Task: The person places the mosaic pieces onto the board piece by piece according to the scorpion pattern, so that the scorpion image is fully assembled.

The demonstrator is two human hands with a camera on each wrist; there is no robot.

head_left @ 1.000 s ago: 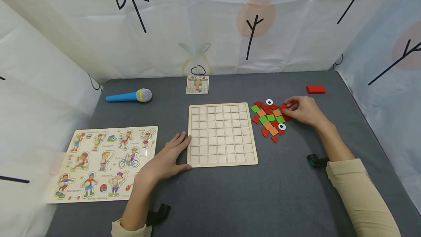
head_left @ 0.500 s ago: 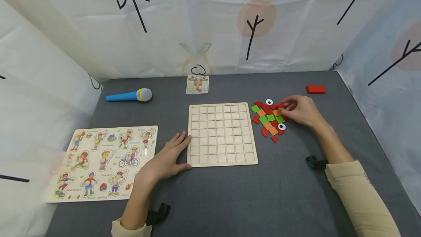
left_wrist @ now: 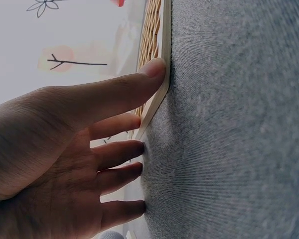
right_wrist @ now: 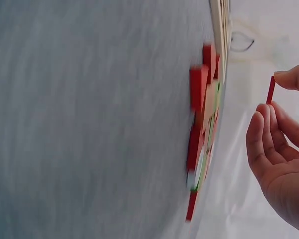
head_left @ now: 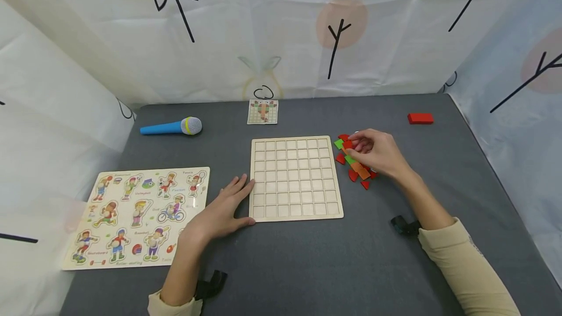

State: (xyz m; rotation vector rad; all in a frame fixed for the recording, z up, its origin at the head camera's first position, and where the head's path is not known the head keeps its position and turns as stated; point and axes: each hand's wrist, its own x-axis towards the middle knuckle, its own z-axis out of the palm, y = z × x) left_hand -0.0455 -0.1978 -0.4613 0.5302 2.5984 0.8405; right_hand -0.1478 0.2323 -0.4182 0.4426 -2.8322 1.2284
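Note:
My left hand [head_left: 220,214] lies with spread, fairly straight fingers against the left edge of a pale wooden grid board [head_left: 296,179]. In the left wrist view, the thumb [left_wrist: 152,69] touches the board's rim near a corner. My right hand [head_left: 378,152] pinches a thin red tile [right_wrist: 270,89] between thumb and fingers, raised above the table. Under and beside that hand is a cluster of flat tiles, among them a green tile [head_left: 338,144], an orange tile [head_left: 364,173] and a red tile [head_left: 340,158]. The hand hides part of the cluster.
Behind the board lies a small pattern card [head_left: 262,112]. A blue toy microphone [head_left: 171,127] is at the back left, above a picture puzzle board [head_left: 140,218]. A red block [head_left: 420,118] sits at the back right. Printed cloth [head_left: 290,38] surrounds the dark table.
My right hand has lifted a red tile from the right side of the cluster and moved left with it, over the other tiles. My left hand has stayed at the board's edge.

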